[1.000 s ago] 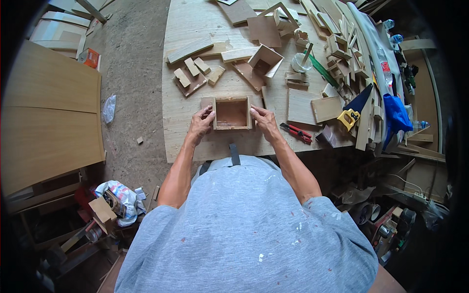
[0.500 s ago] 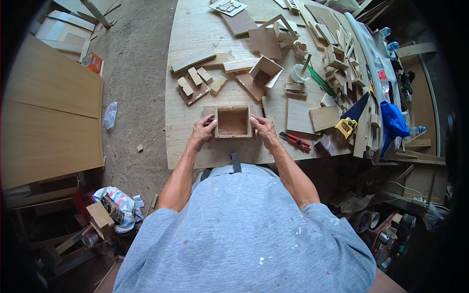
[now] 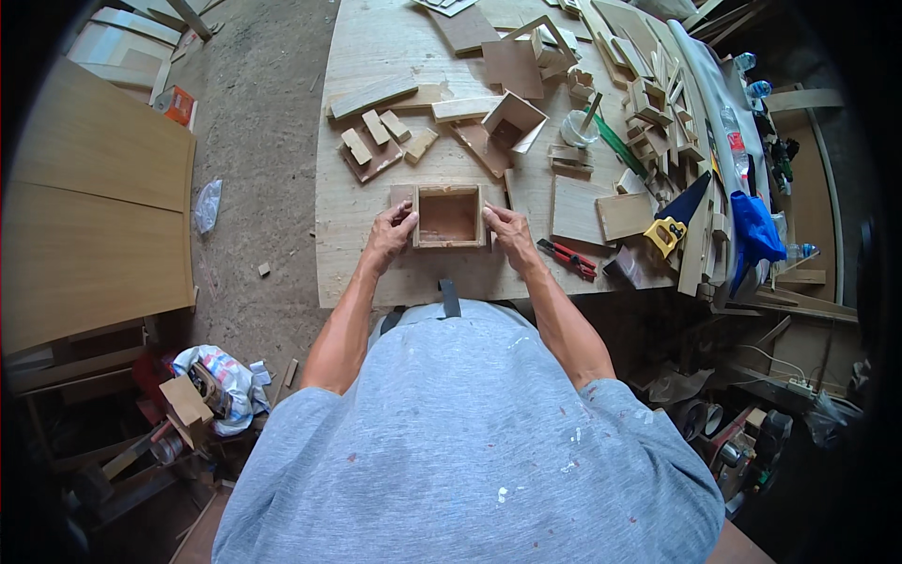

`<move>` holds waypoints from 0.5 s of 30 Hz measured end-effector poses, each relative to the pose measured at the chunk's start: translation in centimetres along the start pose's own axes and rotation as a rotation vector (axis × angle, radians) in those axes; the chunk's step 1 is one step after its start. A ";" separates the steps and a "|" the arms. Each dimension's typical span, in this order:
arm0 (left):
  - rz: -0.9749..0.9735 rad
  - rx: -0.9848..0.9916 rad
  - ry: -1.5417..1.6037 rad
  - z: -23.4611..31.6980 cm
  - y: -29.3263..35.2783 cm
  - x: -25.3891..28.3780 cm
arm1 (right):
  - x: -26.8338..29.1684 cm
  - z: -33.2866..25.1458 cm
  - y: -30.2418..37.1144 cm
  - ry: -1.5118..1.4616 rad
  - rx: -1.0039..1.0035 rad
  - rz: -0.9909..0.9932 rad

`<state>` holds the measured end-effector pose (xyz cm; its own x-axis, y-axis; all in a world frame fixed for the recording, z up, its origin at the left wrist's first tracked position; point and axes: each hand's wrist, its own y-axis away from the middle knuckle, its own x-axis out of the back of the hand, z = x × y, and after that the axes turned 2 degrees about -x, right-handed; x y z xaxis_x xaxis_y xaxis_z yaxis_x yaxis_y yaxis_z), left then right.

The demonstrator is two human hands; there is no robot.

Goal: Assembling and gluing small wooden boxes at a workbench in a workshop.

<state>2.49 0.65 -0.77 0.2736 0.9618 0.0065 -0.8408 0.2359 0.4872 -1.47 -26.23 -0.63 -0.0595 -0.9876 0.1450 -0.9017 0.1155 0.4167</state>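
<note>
Both my hands grip a small rectangular wooden box (image 3: pixel 449 243) with its open side up and a reddish-brown inside, near the front edge of the workbench (image 3: pixel 366 282). My left hand (image 3: pixel 390 232) closes on its left wall, thumb toward the rim. On the opposite wall my right hand (image 3: pixel 508 232) has its fingers closed. A flat board partly hidden beneath the box shows at its upper left. Right of my right hand lies a red and black utility knife (image 3: pixel 568 258). Beyond the box, small wood blocks (image 3: pixel 374 130) rest on a brown board (image 3: pixel 378 167).
A handsaw with a yellow handle (image 3: pixel 665 235) lies at the right, beside flat boards (image 3: pixel 578 209). Farther back stand an open-sided box (image 3: pixel 515 122), a white tub (image 3: pixel 579 130) holding a stick, and piled wood scraps (image 3: pixel 648 103). A wooden cabinet panel (image 3: pixel 103 188) stands at left.
The view has shifted slightly, so the bench edge, box and hands sit a little higher in the picture. Both hands keep their hold on the box.
</note>
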 end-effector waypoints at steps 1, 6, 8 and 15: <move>0.022 -0.041 0.008 -0.1 0.1 -0.1 | -0.1 -0.1 0.1 0.003 0.018 0.001; 0.042 -0.098 -0.001 -0.4 -0.1 -0.2 | -0.2 -0.1 -0.1 -0.035 0.022 -0.010; 0.055 -0.114 -0.025 -0.5 -0.2 -0.6 | -0.2 0.4 -0.5 -0.047 0.054 -0.017; 0.096 -0.137 -0.059 -0.8 -0.5 -0.6 | 0.0 0.4 -0.7 -0.062 0.035 0.002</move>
<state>2.41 0.06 -1.75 0.2124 0.9720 0.1009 -0.9191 0.1637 0.3584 -0.97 -26.31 -1.28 -0.0866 -0.9922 0.0892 -0.9160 0.1145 0.3844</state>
